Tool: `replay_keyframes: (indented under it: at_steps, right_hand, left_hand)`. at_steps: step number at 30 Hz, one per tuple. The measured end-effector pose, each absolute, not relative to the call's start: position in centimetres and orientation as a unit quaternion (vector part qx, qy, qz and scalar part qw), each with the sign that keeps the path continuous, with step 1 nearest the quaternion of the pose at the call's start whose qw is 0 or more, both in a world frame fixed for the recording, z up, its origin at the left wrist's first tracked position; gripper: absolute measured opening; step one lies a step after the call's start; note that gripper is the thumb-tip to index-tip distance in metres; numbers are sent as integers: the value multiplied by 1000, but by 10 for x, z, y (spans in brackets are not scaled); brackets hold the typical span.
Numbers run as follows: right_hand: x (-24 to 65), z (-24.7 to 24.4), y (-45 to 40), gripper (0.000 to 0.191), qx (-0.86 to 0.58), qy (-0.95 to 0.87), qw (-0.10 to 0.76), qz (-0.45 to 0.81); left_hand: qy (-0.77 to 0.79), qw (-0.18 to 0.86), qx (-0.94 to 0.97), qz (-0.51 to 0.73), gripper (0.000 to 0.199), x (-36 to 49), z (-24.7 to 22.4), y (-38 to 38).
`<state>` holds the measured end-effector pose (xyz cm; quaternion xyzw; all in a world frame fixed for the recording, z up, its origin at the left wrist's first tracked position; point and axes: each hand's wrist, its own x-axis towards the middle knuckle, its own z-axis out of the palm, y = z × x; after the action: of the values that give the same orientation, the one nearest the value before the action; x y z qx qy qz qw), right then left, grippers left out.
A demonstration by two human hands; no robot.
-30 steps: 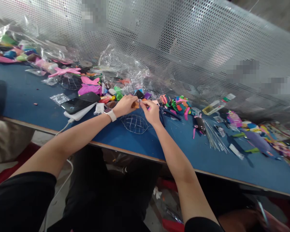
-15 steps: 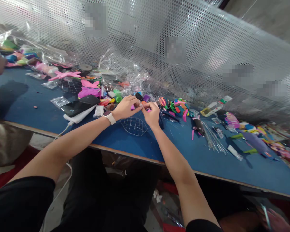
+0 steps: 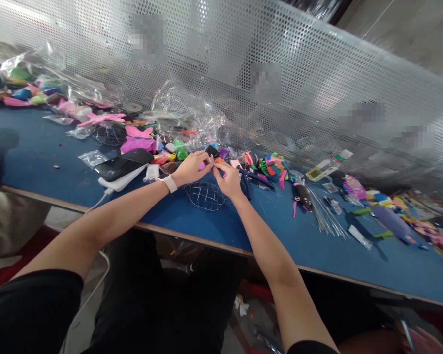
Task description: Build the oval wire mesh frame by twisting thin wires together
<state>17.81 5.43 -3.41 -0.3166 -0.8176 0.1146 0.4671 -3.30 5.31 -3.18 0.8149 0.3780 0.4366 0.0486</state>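
Observation:
My left hand (image 3: 192, 168), with a pale watch on its wrist, reaches to the middle of the blue table (image 3: 206, 228). Its fingers are pinched together at the tips. Close against it, my right hand (image 3: 228, 180) is pinched too, fingertips meeting those of the left. Whatever lies between them is too small to make out. Just below the hands, a wire mesh frame (image 3: 205, 195) rests on the table. Colourful clay lumps and a small black object (image 3: 210, 150) lie right behind the fingers.
Left of my hands lie a black phone (image 3: 123, 165) and a white power bank with a cable. To the right are clay figures, a bundle of wires (image 3: 327, 214) and a bottle (image 3: 328, 167). A perforated metal panel (image 3: 214, 54) stands behind.
My hands have shifted slightly left, and the fingertips are closer together. Another person's arm at the far left has drawn back toward the frame's edge.

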Motion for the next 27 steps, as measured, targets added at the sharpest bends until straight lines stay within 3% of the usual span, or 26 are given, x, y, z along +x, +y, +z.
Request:
replay_keyframes:
  at_steps: [13,27]
  right_hand:
    - [182,-30,53,13,-334,-812,463,121]
    - [181,-27,50,16,-327,-830,438,115]
  left_hand:
    - [352,58,842,404,19,-31,-33,51]
    - [375,62,833,401,18,-33,-29,50]
